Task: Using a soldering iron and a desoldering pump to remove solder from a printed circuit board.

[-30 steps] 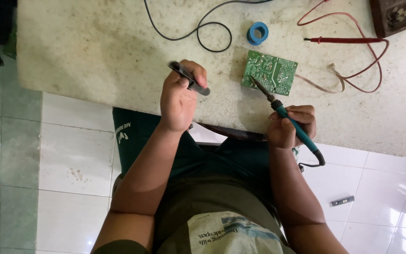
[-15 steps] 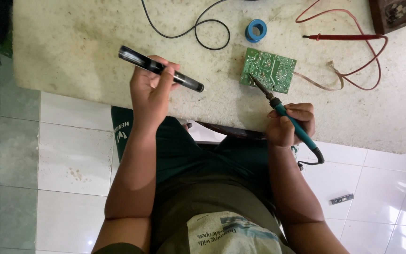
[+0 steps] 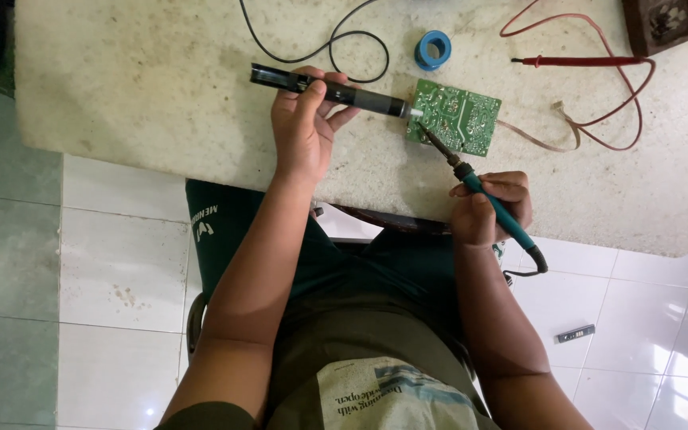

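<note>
Left hand [image 3: 304, 131] was clamped around the black desoldering pump [image 3: 332, 90], long axis lying sideways, tip touching the green circuit board [image 3: 454, 117] edge. Right hand [image 3: 491, 209] gripped the teal soldering iron [image 3: 487, 199], tip angled up-left onto the same board corner. Board lay on the table [image 3: 161, 87], between and just ahead of both hands, right hand nearer.

1. The desoldering pump [image 3: 332, 90] is a long black tube with a pale tip, held nearly level above the surface, its tip touching the left edge of the circuit board [image 3: 457, 116].
2. The soldering iron [image 3: 487, 199] has a teal handle and dark shaft, slanting up-left, its point on the board's lower left.
3. The circuit board is green, rectangular, lying flat.
</note>
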